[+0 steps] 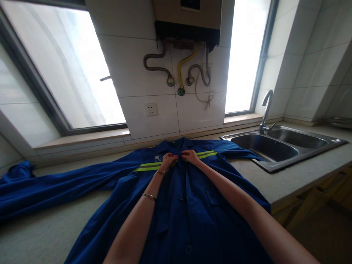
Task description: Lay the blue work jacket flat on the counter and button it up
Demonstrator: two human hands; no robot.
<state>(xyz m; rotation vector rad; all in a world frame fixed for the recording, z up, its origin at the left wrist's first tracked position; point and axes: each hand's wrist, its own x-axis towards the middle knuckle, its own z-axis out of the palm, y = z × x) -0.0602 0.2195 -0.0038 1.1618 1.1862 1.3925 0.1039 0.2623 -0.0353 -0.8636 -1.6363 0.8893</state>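
A blue work jacket (192, 205) with a yellow-green reflective chest stripe lies flat on the countertop (46, 231), collar toward the wall. Its left sleeve stretches far out to the left. My left hand (168, 160) and my right hand (190, 156) meet at the front opening just below the collar. Both hands are closed in a pinch on the jacket's front edges at the stripe. Two thin bracelets sit on my left wrist. Buttons run down the jacket's middle toward me.
A steel double sink (280, 146) with a curved tap (266, 110) is set into the counter at the right. A water heater (187, 22) with pipes hangs on the tiled wall ahead, above a wall socket (151, 109). Windows flank it on both sides.
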